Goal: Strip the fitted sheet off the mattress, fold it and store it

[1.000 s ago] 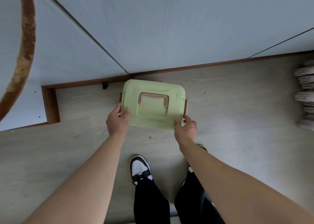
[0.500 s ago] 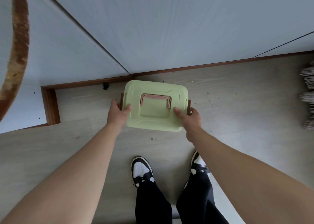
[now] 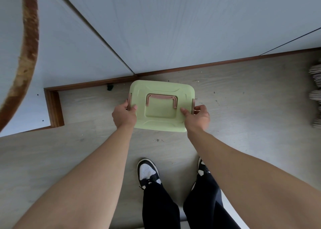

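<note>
A person stands over a pale green storage box point(image 3: 162, 105) on the floor point(image 3: 243, 107) near the wall's skirting board point(image 3: 208, 66), the left hand point(image 3: 123, 116) and right hand point(image 3: 198, 118) each gripping a pink side latch, thumbs pressed on the closed lid. The fitted sheet is nowhere in sight, presumably already folded inside, which would place the job at its storing stage. The next move appears to call for snapping both latches home, then lifting by the pink top handle point(image 3: 162, 100).
</note>
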